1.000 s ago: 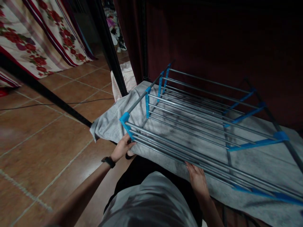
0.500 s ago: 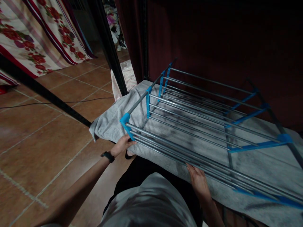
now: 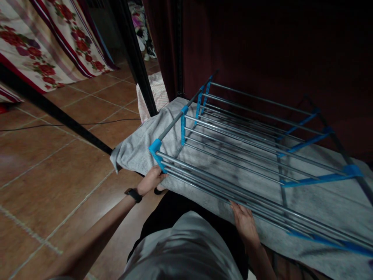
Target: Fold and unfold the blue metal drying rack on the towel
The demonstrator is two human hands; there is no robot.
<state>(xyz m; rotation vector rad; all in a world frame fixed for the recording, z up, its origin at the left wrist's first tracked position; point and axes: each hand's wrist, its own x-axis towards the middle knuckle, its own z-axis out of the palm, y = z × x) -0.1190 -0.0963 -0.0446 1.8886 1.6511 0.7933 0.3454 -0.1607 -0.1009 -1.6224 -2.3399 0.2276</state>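
Observation:
A drying rack [image 3: 239,140] of grey metal bars with blue plastic joints stands in front of me. A grey towel [image 3: 136,149] lies spread on a lower level beneath the bars and hangs over the near left corner. My left hand [image 3: 151,179], with a black watch on the wrist, is closed on the towel's near edge just under the blue corner joint. My right hand [image 3: 244,221] rests on the towel's near edge below the front bars; its fingertips are hidden under the bars.
Brown tiled floor [image 3: 58,155] spreads to the left, with a black cable across it. A floral cloth [image 3: 43,46] hangs at the upper left. Black poles [image 3: 136,66] cross the view. A pale striped cloth [image 3: 154,93] hangs behind the rack. Dark red curtain [image 3: 262,50] fills the back.
Almost nothing differs. Both hands stay on the towel's near edge; the view has shifted very slightly.

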